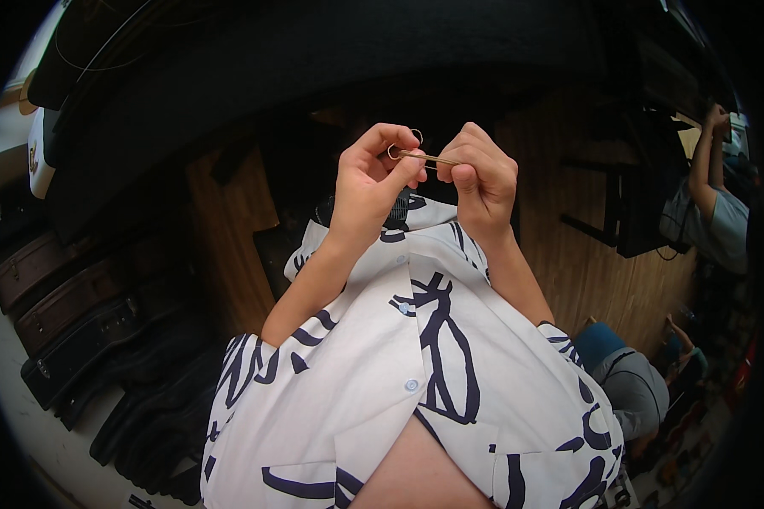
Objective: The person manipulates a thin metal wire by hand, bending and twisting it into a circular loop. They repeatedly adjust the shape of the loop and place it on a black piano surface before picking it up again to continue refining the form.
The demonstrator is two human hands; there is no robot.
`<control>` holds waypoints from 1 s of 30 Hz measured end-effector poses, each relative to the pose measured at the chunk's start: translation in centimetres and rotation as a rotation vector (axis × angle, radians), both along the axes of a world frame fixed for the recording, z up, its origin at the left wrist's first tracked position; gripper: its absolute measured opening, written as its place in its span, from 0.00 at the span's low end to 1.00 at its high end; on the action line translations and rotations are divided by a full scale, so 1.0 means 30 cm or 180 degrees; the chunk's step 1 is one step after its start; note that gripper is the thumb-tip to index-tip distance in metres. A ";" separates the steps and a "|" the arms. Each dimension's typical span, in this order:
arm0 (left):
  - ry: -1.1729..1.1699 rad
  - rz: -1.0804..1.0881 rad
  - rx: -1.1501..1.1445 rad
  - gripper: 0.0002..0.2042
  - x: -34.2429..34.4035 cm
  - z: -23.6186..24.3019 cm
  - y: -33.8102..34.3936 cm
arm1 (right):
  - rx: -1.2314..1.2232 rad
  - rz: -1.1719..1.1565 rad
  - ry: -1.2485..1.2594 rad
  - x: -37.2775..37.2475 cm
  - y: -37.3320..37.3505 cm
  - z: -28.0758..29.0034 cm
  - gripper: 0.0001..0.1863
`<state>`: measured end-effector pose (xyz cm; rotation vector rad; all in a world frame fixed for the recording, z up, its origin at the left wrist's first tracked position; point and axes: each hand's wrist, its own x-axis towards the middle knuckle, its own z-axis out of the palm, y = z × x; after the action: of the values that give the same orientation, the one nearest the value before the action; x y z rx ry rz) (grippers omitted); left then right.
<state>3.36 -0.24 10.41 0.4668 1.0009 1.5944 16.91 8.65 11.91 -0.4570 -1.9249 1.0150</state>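
Up in front of my chest, both hands hold a thin, brass-coloured wire string [433,158], bent into small loops at its left end. My left hand [372,174] pinches the looped end between thumb and fingertips. The fingers of my right hand [484,178] are curled closed round the other end, the thumb pressed against them. Between the hands the string runs roughly level. Its right end is hidden inside my right hand.
Dark instrument cases [76,305] are lined up at the left. A large black surface spans the far side. On the right stand a black chair-like frame [628,199] and a person in a grey top [713,220]; another person [632,386] bends lower down. The floor [560,220] is wooden.
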 end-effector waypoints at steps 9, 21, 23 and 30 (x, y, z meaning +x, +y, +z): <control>0.1936 0.0821 0.0397 0.12 0.028 0.024 -0.011 | -0.0658 -0.0379 0.0232 0.006 -0.026 -0.005 0.25; 0.2124 0.0357 0.0794 0.12 0.012 0.004 -0.016 | -0.2261 -0.0017 0.1166 0.011 -0.023 -0.011 0.27; 0.1720 0.0435 0.0745 0.09 0.023 0.019 -0.013 | -0.2419 0.0000 0.1222 0.008 -0.026 -0.008 0.27; 0.1489 0.0679 0.0530 0.09 0.040 0.023 -0.015 | -0.2590 -0.0175 0.1119 -0.009 -0.035 -0.020 0.27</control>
<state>4.56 -0.70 11.10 0.9019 1.3052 1.8108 16.63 7.60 11.31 -0.7151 -1.1259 1.7015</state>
